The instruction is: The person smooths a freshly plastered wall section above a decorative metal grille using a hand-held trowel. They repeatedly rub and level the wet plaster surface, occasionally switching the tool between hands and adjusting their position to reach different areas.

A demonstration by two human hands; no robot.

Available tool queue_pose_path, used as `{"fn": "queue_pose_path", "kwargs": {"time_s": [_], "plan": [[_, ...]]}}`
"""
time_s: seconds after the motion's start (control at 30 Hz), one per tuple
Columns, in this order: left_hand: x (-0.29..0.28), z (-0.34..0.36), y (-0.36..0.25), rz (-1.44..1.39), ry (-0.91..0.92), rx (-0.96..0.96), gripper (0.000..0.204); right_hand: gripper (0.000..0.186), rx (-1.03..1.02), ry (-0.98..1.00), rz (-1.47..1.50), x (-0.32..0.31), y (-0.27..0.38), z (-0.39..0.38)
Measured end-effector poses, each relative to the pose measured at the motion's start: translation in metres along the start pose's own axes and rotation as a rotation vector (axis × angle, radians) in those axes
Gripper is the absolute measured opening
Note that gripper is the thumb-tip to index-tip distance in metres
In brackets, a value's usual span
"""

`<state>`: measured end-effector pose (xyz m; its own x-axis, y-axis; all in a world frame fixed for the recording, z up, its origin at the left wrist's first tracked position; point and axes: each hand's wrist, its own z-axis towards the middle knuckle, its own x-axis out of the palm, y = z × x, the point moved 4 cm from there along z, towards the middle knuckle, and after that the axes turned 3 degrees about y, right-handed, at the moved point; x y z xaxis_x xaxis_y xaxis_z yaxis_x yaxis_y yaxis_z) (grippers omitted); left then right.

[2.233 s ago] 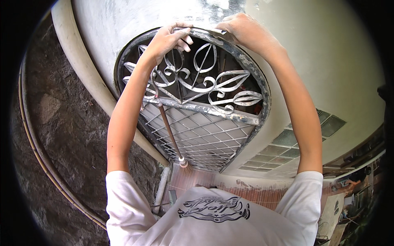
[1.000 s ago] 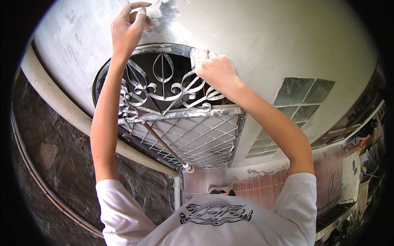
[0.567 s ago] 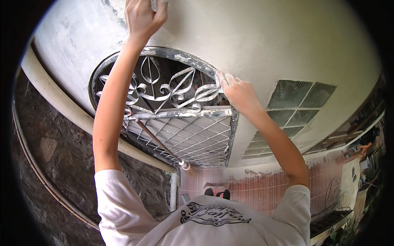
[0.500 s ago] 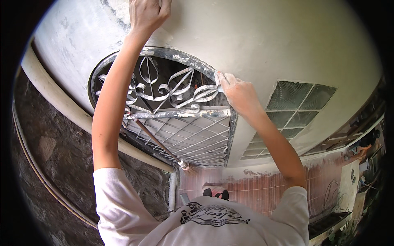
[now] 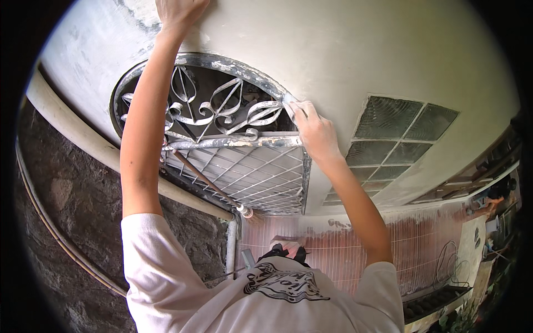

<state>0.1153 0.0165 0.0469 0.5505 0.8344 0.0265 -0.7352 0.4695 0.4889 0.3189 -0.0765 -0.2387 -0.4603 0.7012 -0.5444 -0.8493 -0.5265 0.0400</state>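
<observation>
High on the pale plastered wall, my left hand rests near the top edge of the view, which cuts off its fingers. My right hand is at the right side of the arched metal window frame, its fingers closed and pressed to the frame's edge. A small pale piece, perhaps folded sheet or cloth, shows at those fingertips; its kind is unclear. White scrolled ironwork fills the arch, its paint worn and chipped. Below it runs a diamond-pattern metal grille.
A broom with a brown handle leans against the grille. At left, a thick pipe runs along a rough dark stone wall. A glass-paned window sits to the right. Reddish tiled floor lies below, with cables farther right.
My right hand has slid slightly left and up along the arch's edge. My left hand has moved up and left, farther out of view. The whole view has shifted a little.
</observation>
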Motion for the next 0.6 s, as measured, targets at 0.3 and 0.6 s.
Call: {"fn": "queue_pose_path", "kwargs": {"time_s": [0.3,0.6], "plan": [[-0.002,-0.002,-0.004,0.075,0.155,-0.093,0.053,0.019,0.294,0.303,0.176,-0.012,-0.028,-0.031],[-0.004,-0.007,-0.010,0.145,0.215,-0.081,0.060,0.025,-0.088,-0.080,0.206,-0.045,0.013,0.066]]}}
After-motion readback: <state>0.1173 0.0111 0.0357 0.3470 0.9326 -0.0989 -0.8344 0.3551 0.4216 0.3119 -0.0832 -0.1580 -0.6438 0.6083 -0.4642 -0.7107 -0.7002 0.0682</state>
